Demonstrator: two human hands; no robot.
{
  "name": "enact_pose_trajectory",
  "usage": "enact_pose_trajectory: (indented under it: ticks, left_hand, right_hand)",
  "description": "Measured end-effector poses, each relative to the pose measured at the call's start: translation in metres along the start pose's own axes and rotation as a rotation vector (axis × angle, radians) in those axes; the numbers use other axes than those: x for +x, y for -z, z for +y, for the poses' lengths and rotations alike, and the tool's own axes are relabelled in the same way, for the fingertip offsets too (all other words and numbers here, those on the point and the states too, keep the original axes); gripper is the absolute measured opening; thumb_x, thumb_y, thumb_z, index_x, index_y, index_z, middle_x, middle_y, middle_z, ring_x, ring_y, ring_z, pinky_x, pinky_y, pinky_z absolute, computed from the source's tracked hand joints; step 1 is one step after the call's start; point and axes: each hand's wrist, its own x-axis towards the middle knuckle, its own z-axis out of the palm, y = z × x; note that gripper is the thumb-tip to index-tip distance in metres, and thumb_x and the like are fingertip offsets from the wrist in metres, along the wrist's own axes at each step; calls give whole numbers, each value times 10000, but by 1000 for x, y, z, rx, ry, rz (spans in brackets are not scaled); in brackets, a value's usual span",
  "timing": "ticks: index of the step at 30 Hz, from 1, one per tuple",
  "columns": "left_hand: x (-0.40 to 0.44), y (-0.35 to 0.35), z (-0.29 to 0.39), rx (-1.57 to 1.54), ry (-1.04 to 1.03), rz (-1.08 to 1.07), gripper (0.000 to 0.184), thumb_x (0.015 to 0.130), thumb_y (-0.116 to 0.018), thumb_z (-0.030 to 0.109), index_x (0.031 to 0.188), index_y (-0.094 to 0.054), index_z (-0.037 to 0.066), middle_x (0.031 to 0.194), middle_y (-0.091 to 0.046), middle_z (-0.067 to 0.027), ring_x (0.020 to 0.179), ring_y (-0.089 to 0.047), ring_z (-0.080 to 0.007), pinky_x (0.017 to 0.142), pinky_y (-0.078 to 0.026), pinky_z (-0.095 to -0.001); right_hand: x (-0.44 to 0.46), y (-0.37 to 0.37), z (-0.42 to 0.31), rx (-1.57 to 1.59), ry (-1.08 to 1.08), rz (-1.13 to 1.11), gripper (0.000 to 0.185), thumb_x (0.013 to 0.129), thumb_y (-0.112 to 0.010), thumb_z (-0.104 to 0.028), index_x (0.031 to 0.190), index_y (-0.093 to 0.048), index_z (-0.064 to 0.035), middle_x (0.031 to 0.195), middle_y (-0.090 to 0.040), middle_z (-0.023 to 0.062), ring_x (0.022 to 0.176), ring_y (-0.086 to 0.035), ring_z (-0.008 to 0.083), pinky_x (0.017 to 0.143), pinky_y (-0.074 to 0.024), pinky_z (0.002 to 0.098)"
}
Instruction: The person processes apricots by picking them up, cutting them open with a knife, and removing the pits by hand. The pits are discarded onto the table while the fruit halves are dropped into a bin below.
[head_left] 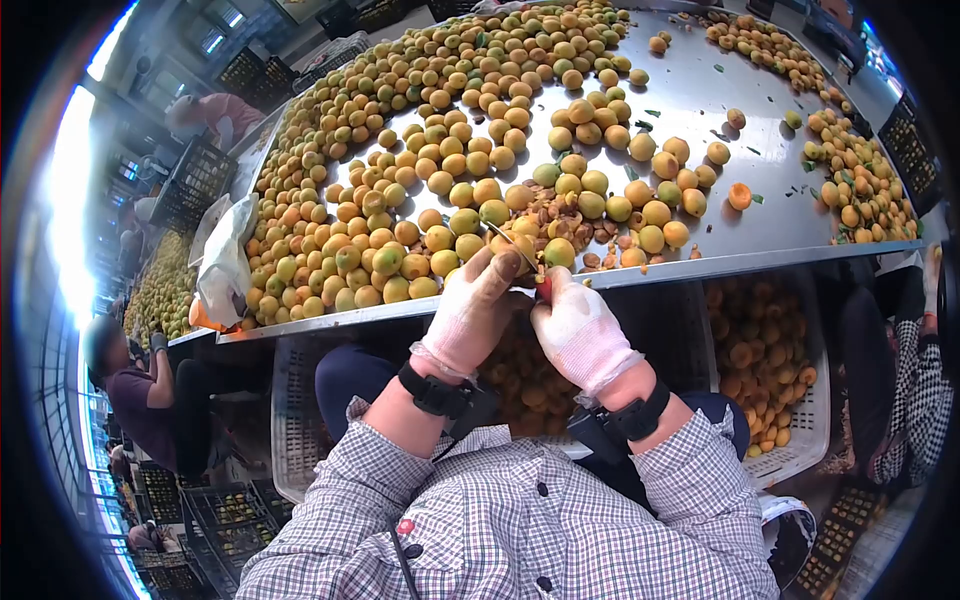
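Note:
Both my hands wear whitish gloves and meet at the table's near edge. My left hand (472,305), its fingertips stained brown, is closed around an apricot (526,281) that is mostly hidden by the fingers. My right hand (583,328) is closed on a small knife (544,290) with a red handle; its thin blade seems to point up and left past my left fingers. Just beyond the hands lies a pile of brown apricot pits (562,222). Whole apricots (470,163) surround the pits and spread over the metal table (720,180).
A white crate (815,425) of halved apricots stands below the table edge at right, and more halves (525,380) lie beneath my hands. A white plastic bag (225,265) hangs at the left corner. Other people sit at left (150,390) and right (915,390).

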Motion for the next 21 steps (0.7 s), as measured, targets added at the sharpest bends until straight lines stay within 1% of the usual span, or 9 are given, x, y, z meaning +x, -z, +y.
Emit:
enact_pose_trajectory:
  ticks: [1,4,7,10,13,17,19,20,21]
  left_hand:
    - [2,3,1,-1,1,-1,546,939,-682,305,1330,-509,-33,1189,-629,-98,1037,-613,-152,880,-499,-280]
    - [8,8,7,444,-178,16,561,968,-637,357,1346,-491,-31,1191,-613,-107,1061,-614,-179,931,-495,-318]
    - [7,11,2,147,-87,5,634,960,-632,430,1372,-463,-21,1243,-590,-117,1137,-583,-199,988,-474,-354]
    - [8,16,-4,14,1,-30,609,974,-612,426,1365,-476,-21,1242,-593,-115,1158,-581,-209,1012,-464,-362]
    - [9,13,-1,241,-93,21,550,984,-605,398,1327,-501,-20,1230,-596,-115,1143,-590,-215,985,-481,-365]
    - [12,21,-9,294,-139,16,554,995,-571,434,1348,-501,13,1238,-602,-97,1081,-608,-174,906,-504,-326]
    - [9,20,-15,423,-346,-58,517,1017,-518,447,1325,-518,31,1237,-604,-95,1068,-614,-176,893,-514,-333]
    - [9,16,-17,233,-283,-50,466,1035,-492,424,1293,-533,38,1212,-608,-82,1076,-608,-163,890,-517,-327]
    - [9,17,-15,234,-282,-50,466,1035,-492,424,1293,-533,38,1212,-608,-82,1076,-608,-163,890,-517,-327]
  right_hand:
    - [0,1,1,-1,-2,0,207,879,-554,-127,1010,-541,33,841,-640,302,874,-619,488,768,-495,533]
    - [1,2,1,-19,4,-21,203,882,-554,-128,1014,-539,26,840,-638,302,870,-621,486,764,-497,530]
    - [0,-2,1,2,0,0,199,883,-556,-135,1010,-537,18,840,-639,299,867,-624,480,761,-500,528]
    - [0,0,-3,-80,-40,-17,201,884,-556,-137,1016,-539,13,850,-643,294,869,-629,472,762,-504,526]
    - [-1,2,0,-64,-16,-16,206,885,-553,-135,1029,-539,11,859,-646,288,866,-633,466,762,-507,525]
    - [-2,-3,0,-85,-6,-21,210,888,-553,-133,1041,-537,10,869,-650,284,864,-635,464,761,-512,522]
    - [-2,-4,-2,-92,-5,-11,216,889,-554,-135,1046,-535,12,872,-651,283,865,-636,464,761,-513,521]
    - [-2,-5,-3,-99,-17,-17,222,890,-555,-136,1052,-532,15,873,-651,283,867,-636,463,762,-513,521]
    - [-2,-5,-3,-106,-29,-21,229,892,-555,-138,1057,-529,18,874,-651,283,869,-637,463,763,-513,521]
